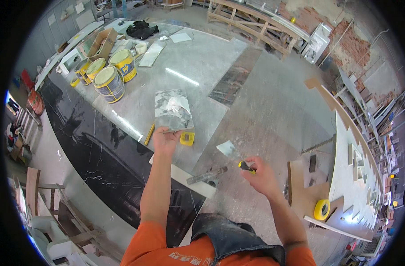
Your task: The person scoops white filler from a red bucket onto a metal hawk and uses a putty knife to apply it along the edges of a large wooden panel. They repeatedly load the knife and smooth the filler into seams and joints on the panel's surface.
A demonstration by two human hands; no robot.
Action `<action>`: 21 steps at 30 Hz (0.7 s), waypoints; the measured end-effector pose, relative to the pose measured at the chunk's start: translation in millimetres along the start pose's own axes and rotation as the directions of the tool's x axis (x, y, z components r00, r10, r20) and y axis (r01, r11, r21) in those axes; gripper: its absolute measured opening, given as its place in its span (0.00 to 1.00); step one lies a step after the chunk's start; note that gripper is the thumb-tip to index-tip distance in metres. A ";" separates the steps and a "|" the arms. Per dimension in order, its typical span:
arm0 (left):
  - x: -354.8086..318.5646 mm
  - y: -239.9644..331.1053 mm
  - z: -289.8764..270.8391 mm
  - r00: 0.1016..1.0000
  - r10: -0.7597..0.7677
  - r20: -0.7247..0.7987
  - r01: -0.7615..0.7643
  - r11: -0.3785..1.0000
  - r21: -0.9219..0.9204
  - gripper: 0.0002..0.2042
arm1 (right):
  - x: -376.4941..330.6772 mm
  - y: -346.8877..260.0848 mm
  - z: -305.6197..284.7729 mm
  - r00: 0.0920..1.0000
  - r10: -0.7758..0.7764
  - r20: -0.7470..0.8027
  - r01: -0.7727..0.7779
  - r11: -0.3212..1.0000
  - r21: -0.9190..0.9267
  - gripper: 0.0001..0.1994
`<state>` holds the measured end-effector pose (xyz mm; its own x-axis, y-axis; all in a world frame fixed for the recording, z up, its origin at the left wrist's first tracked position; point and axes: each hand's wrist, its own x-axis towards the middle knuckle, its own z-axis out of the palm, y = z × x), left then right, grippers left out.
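- Stone slabs fill my view: a pale grey slab runs away from me toward the far end, a black veined slab lies along its left side, and a duller grey slab sits to the right.
- Brick wall and a timber frame close off the far right of the room; straight edges bend toward the rim of the picture.
- Paint cans with pale lids stand in a cluster at far left on the slab, near a cardboard box.
- Marble tile lies flat on the pale slab, its long axis running away from me, near edge toward the left hand.
- Left hand rests at the tile's near edge, fingers curled on a thin dark strip; I cannot tell what the strip is.
- Right hand is closed around a scraper; its yellow-black handle is mostly hidden in the fist, and its pale blade points up-left, toward the tile.
- Yellow tape roll lies on cardboard at lower right, well apart from both hands.
- Yellow tape measure sits just beside the left hand, at the tile's near right corner.
- Yellow pencil-like stick lies just left of the hand; too small to make out.
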<state>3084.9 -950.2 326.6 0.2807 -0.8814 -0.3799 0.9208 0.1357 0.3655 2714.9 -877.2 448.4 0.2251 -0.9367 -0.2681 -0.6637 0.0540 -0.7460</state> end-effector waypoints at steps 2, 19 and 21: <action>33.1 -5.2 -5.6 1.000 0.002 0.013 -0.002 1.000 -0.003 0.28 | 16.2 3.3 7.8 0.996 0.087 0.021 -0.088 0.995 0.047 0.26; -139.3 6.3 -12.3 0.985 0.142 0.094 -0.168 0.894 0.416 0.31 | 193.4 -43.7 121.8 0.923 -0.378 0.076 0.383 0.920 -0.079 0.26; -190.0 24.2 -28.7 0.973 0.212 0.097 -0.232 0.840 0.491 0.29 | 177.8 -35.6 102.0 0.869 -0.455 0.194 0.487 0.857 -0.170 0.24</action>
<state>3061.7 -766.4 383.2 0.4416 -0.8723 -0.2099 0.5757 0.0960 0.8120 2851.2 -1010.5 365.1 0.6364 -0.7713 -0.0119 -0.5804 -0.4687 -0.6659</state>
